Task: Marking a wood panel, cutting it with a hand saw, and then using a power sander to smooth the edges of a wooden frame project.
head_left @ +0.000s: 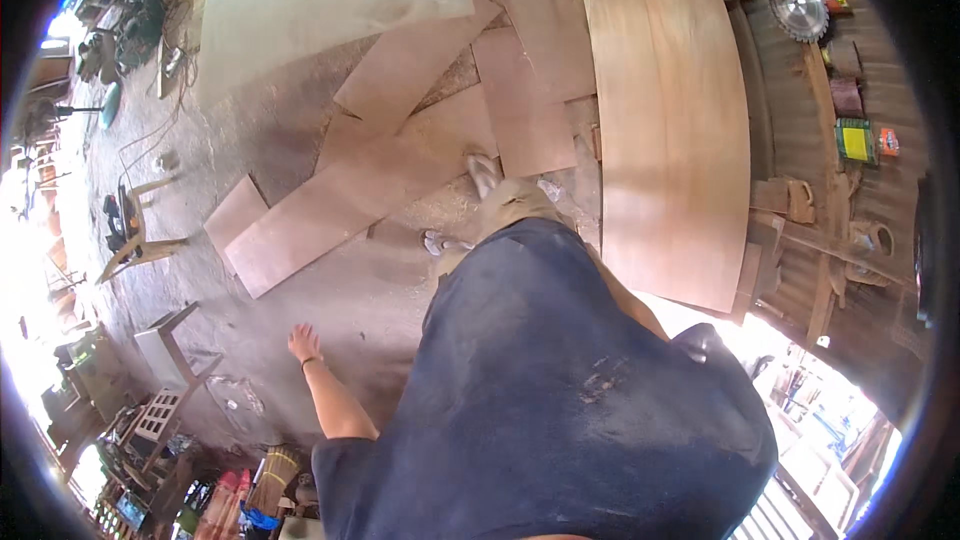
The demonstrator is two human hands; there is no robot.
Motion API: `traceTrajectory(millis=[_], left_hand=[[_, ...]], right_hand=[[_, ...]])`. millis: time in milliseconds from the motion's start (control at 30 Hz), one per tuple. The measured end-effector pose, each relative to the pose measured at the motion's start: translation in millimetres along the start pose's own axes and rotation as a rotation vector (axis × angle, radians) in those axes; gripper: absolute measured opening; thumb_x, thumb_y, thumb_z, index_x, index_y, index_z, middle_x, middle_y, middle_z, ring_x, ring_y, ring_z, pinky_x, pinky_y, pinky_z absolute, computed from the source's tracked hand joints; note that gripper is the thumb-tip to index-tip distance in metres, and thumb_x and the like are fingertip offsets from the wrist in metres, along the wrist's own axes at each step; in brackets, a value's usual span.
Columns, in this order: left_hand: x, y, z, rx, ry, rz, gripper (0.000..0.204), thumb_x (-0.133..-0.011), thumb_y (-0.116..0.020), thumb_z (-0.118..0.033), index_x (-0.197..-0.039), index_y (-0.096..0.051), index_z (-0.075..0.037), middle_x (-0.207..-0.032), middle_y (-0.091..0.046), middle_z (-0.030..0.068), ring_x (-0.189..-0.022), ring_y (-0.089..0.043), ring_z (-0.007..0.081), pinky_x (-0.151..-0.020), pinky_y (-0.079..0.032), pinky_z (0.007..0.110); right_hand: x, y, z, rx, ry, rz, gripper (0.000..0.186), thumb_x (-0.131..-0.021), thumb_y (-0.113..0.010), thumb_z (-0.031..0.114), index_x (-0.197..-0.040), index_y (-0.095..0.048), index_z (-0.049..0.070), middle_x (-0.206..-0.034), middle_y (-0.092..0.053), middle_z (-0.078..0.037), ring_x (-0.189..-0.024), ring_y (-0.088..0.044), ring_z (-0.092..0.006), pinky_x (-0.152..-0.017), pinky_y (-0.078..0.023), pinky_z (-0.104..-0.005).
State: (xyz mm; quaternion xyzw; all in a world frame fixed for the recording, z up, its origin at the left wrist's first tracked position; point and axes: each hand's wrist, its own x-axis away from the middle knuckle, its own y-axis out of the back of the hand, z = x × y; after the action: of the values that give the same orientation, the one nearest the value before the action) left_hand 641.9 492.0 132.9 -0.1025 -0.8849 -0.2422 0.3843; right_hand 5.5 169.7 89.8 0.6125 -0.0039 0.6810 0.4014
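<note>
My left hand (303, 342) hangs by my side over the concrete floor (330, 310), empty, with the fingers loosely apart and a dark band on the wrist. It touches nothing. My right hand is hidden behind my dark blue shirt (560, 390). My feet in light shoes (482, 172) stand at the edge of several thin plywood boards (360, 190) lying flat on the floor. A long, large plywood sheet (670, 110) stretches along my right side.
A pale large sheet (320, 0) lies at the far end of the floor. A small wooden stool (135, 235) and a grey stool (168, 345) stand to the left. On the corrugated wall at the right hang a circular saw blade (798, 5) and small boxes (856, 140).
</note>
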Motion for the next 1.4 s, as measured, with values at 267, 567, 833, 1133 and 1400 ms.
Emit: traceTrajectory(millis=[267, 567, 833, 1133, 1400], left_hand=[[50.4, -275.4, 20.9, -0.578, -0.188, 0.527, 0.026, -0.091, -0.055, -0.030, -0.103, -0.064, -0.008, -0.093, -0.067, 0.0049, -0.084, -0.065, 0.0159, -0.063, -0.048, 0.033], [285.3, -499.1, -64.7, -1.018, -1.025, 1.178, 0.036, -0.088, -0.057, -0.034, -0.100, -0.067, -0.001, -0.095, -0.065, 0.0234, -0.090, -0.063, 0.0376, -0.081, -0.048, 0.043], [147.4, -339.9, 1.7, -0.615, -0.627, 0.408, 0.043, -0.092, -0.051, -0.038, -0.108, -0.066, -0.001, -0.111, -0.063, 0.0233, -0.109, -0.059, 0.0367, -0.093, -0.045, 0.042], [77.2, -144.3, 272.8, -0.016, 0.021, -0.201, 0.026, -0.079, -0.056, -0.023, -0.078, -0.067, 0.001, -0.069, -0.066, 0.0182, -0.065, -0.066, 0.0286, -0.062, -0.051, 0.041], [139.1, -130.3, 349.1, -0.265, 0.284, 0.339, 0.020, -0.087, -0.055, -0.024, -0.095, -0.064, -0.008, -0.083, -0.068, 0.0070, -0.076, -0.065, 0.0210, -0.055, -0.050, 0.036]], right_hand=[[-17.9, 1.9, -58.3, -0.167, 0.014, -0.035, 0.045, -0.092, -0.043, 0.032, -0.119, -0.058, 0.000, -0.103, -0.064, -0.025, -0.081, -0.061, -0.0359, -0.071, -0.050, -0.0436], [-197.9, 22.7, -156.4, -0.092, 0.328, -0.090, 0.046, -0.090, -0.045, 0.032, -0.119, -0.057, -0.001, -0.092, -0.068, -0.022, -0.064, -0.063, -0.0332, -0.058, -0.052, -0.0432], [-159.0, 173.8, 19.2, -0.075, -0.023, -0.037, 0.029, -0.082, -0.051, 0.021, -0.090, -0.065, -0.004, -0.069, -0.065, -0.016, -0.044, -0.053, -0.0201, -0.039, -0.040, -0.0338], [-126.1, 118.1, 224.2, 0.047, 0.362, -0.008, 0.028, -0.086, -0.050, 0.021, -0.097, -0.059, -0.003, -0.077, -0.061, -0.013, -0.061, -0.059, -0.0181, -0.049, -0.046, -0.0322], [-35.0, -42.5, 367.4, 0.370, 0.750, 0.204, 0.027, -0.091, -0.048, 0.020, -0.106, -0.065, 0.007, -0.069, -0.062, -0.006, -0.052, -0.054, -0.0149, -0.050, -0.042, -0.0307]])
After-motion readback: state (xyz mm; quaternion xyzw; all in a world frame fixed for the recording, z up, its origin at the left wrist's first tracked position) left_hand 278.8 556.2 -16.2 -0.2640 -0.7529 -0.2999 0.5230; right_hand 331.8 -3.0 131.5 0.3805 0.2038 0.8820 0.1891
